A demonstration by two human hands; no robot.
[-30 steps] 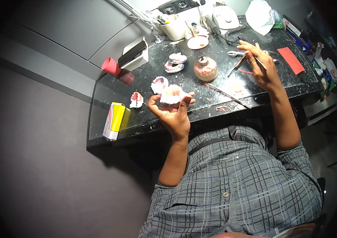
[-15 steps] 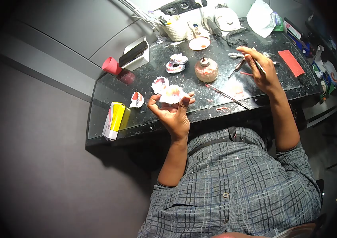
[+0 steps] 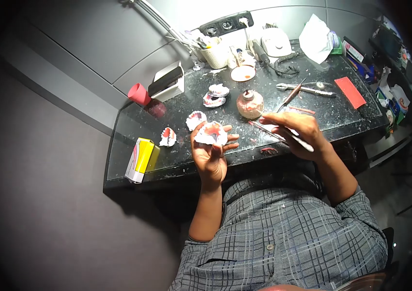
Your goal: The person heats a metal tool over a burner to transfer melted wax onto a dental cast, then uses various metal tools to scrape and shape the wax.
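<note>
My left hand (image 3: 209,162) is closed around a white plaster dental cast (image 3: 210,135) with a pink-red wax arch on it, thumb at its front edge and fingers behind. In my right hand (image 3: 303,133) is a slim metal wax carver (image 3: 303,144), its silver end sticking out below the palm. The other end points left, near the glass spirit burner (image 3: 250,105). A second thin instrument (image 3: 266,131) lies on the bench just left of this hand. Beside the held cast lie another cast (image 3: 195,120), a smaller cast piece (image 3: 168,137) and a stacked pair of casts (image 3: 215,95).
Farther back on the black bench (image 3: 181,160) are a pink cup (image 3: 139,93), a white box (image 3: 172,83), a tool holder (image 3: 215,56) and a round dish (image 3: 242,73). A yellow-white box (image 3: 140,160) sits left. Pliers (image 3: 307,89) and a red wax sheet (image 3: 349,92) lie right.
My right hand has come down and left with the carver, nearer to the burner and cast. My left hand has tilted the cast and lowered it slightly. The view has shifted a little.
</note>
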